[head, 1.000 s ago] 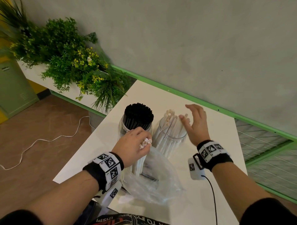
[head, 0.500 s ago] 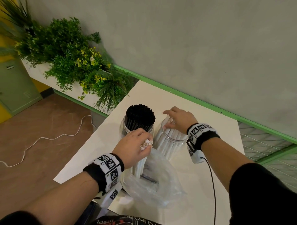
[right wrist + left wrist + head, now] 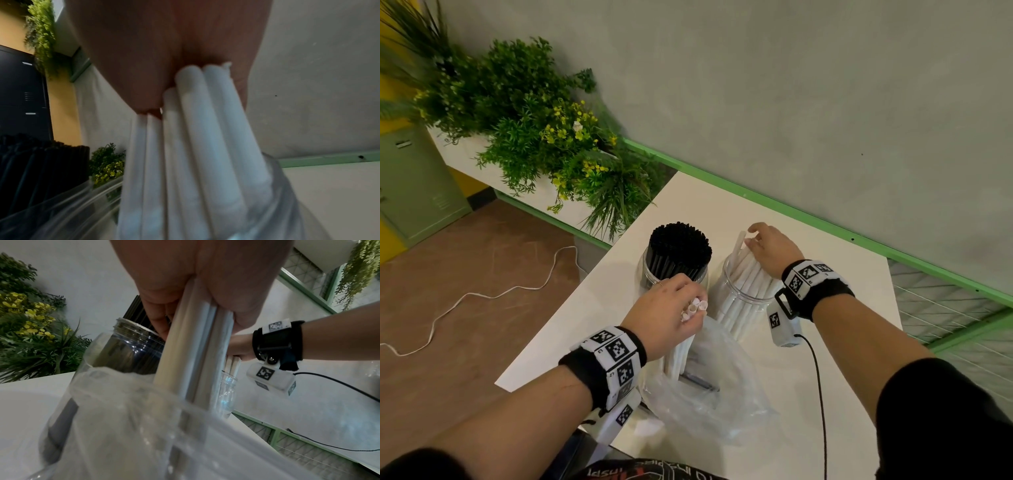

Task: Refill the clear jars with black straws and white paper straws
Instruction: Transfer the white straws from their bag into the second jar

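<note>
My left hand (image 3: 667, 315) grips a bundle of white paper straws (image 3: 697, 305) near their tops; their lower ends stand inside a crumpled clear plastic bag (image 3: 709, 394) at the table's near side. The left wrist view shows that bundle (image 3: 195, 345) running down from my fist (image 3: 205, 272) into the bag (image 3: 123, 426). Behind it stands a clear jar packed with black straws (image 3: 679, 246). To its right is a second clear jar (image 3: 739, 308) of white paper straws (image 3: 750, 274). My right hand (image 3: 770, 246) lies on their tops, the palm (image 3: 164, 40) pressing the straw ends (image 3: 205, 138).
The white table (image 3: 842, 308) ends close to the left of the jars and against a green rail (image 3: 825, 222) and grey wall at the back. Potted greenery (image 3: 544, 137) fills the left corner. A white cable (image 3: 482, 294) lies on the floor.
My right hand came from the far side of the white-straw jar onto the straw tops and now presses them toward the right. My left hand keeps holding its bundle in place.
</note>
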The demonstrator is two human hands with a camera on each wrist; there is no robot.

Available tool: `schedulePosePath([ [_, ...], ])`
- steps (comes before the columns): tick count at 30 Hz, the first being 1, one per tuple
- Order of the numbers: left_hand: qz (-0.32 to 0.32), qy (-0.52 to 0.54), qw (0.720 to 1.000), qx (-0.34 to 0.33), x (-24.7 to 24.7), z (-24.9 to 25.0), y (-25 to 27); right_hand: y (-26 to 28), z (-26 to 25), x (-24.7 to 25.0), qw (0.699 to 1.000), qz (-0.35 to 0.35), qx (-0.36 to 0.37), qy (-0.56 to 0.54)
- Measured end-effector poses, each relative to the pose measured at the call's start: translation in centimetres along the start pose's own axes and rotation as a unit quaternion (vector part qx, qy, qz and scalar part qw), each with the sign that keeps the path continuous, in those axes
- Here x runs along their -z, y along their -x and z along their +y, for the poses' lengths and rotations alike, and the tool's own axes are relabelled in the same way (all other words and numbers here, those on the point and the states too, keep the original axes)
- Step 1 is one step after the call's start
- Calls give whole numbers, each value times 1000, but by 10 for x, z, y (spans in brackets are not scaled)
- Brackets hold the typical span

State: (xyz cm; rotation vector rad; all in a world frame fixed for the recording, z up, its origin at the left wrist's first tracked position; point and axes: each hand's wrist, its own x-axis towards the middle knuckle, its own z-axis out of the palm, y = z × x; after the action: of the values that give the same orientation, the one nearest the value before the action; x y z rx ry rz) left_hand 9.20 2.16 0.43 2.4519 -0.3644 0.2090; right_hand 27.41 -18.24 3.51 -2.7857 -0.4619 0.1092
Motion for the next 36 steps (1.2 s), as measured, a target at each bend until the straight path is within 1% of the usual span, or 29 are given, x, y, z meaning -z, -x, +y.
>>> schedulePosePath([
  [1,0,0,1000,-1,0,0,0,0,1,2,999,13,-2,-32],
  [4,-1,2,1000,-5,-1,1,1,4,10,7,991,99,0,-88],
  [7,1,5,1000,-7,-1,1,1,20,19,10,979,164,60,-101],
  [10,6,6,1000,-10,-1,0,2,49,26,6,975,172,135,-40],
  [12,7,7,1000,-12,-1,-1,2,61,32,-4,976,149,161,15],
  [13,6,7,1000,-12,-1,-1,1,63,35,-8,978,138,155,16],
  [15,3,8,1000,-7,-1,-1,0,61,39,-10,981,136,130,-42],
  [16,3,8,1000,-5,-1,-2,0,60,39,-9,979,146,124,-74],
  [18,4,5,1000,-4,-1,-2,1,61,36,-8,972,183,116,-96],
  [20,2,6,1000,-3,0,-2,2,69,28,-9,968,209,111,-85],
  [21,2,8,1000,-2,0,-1,3,74,22,-12,969,212,111,-67],
  [23,3,9,1000,0,1,-2,2,80,13,-23,975,199,95,-17],
  [25,3,8,1000,0,0,-2,2,79,14,-35,980,187,59,-21],
  [28,1,9,1000,0,1,-1,3,71,18,-39,969,210,36,-128],
  [31,3,9,1000,1,2,-1,3,66,18,-35,954,191,-26,-230],
  [33,2,5,1000,1,2,-1,3,63,18,-33,947,187,-50,-256],
  [36,4,1,1000,-3,2,-1,3,57,15,-27,937,215,-37,-273],
])
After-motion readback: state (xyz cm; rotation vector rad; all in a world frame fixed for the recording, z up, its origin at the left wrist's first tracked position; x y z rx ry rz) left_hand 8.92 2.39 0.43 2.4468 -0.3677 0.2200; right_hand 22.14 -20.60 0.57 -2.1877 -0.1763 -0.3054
